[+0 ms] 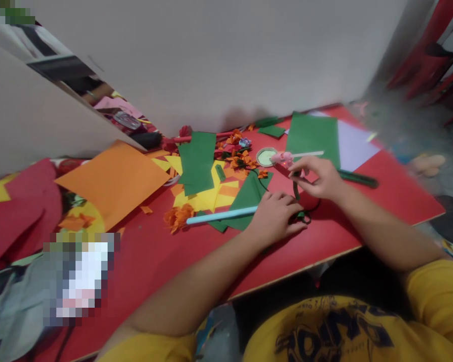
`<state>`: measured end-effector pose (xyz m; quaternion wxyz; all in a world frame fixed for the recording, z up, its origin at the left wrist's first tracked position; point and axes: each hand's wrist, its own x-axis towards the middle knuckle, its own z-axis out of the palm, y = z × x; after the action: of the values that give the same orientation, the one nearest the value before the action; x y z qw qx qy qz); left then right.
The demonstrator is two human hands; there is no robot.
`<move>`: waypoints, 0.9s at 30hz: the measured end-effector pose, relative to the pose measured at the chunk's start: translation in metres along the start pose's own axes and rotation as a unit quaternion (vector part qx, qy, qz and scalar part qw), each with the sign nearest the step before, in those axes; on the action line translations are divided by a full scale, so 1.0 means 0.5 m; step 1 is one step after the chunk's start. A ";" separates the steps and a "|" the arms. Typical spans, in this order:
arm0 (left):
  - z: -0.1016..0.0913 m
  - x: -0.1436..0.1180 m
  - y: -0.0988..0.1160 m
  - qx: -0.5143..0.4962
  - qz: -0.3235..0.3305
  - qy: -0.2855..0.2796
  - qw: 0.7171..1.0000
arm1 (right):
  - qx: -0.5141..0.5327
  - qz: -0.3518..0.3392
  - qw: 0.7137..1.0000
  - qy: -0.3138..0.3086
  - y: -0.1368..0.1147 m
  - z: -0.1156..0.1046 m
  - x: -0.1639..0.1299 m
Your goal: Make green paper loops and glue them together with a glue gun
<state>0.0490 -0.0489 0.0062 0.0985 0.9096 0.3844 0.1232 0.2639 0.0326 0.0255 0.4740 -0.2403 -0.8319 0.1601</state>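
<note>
My right hand is closed in a pinch, with a thin green paper strip at its fingertips. Lower on the table, my left hand curves palm down, its thumb and fingers closing on a curled dark green part of the strip. A light blue stick lies on the table with one end under or against my left hand. Just beyond my right fingertips are a small pink figure, a white stick and a round pot with pale contents.
Green sheets, an orange sheet, yellow scraps and orange paper flowers lie on the red table. A dark green roll is at right. The wall borders the back; red chairs stand beyond.
</note>
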 end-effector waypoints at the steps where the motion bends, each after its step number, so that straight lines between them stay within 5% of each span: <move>1: 0.003 0.001 -0.002 -0.007 0.001 -0.002 1.000 | 0.001 -0.007 1.000 0.014 0.000 0.001 0.000; 7: 0.004 0.011 -0.032 -0.103 -0.021 0.052 0.993 | 0.086 -0.001 0.987 0.133 -0.003 0.015 -0.001; 12: 0.001 0.013 -0.054 -0.123 -0.035 0.153 0.980 | 0.093 -0.071 0.974 0.193 -0.016 -0.001 0.006; 16: 0.007 0.012 -0.056 -0.138 -0.061 0.156 0.976 | 0.048 -0.120 0.985 0.112 -0.020 -0.021 0.010; 23: 0.028 0.017 -0.071 -0.263 -0.062 0.209 0.940 | 0.042 0.030 0.996 -0.072 -0.036 -0.048 0.014; 27: 0.025 0.017 -0.076 -0.311 -0.048 0.200 0.928 | 0.101 0.113 0.982 -0.117 -0.037 -0.034 0.015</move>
<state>0.0326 -0.0177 -0.0147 0.3030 0.7706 0.3814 0.4109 0.2709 0.0221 0.0483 0.3741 -0.2628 -0.8287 0.3229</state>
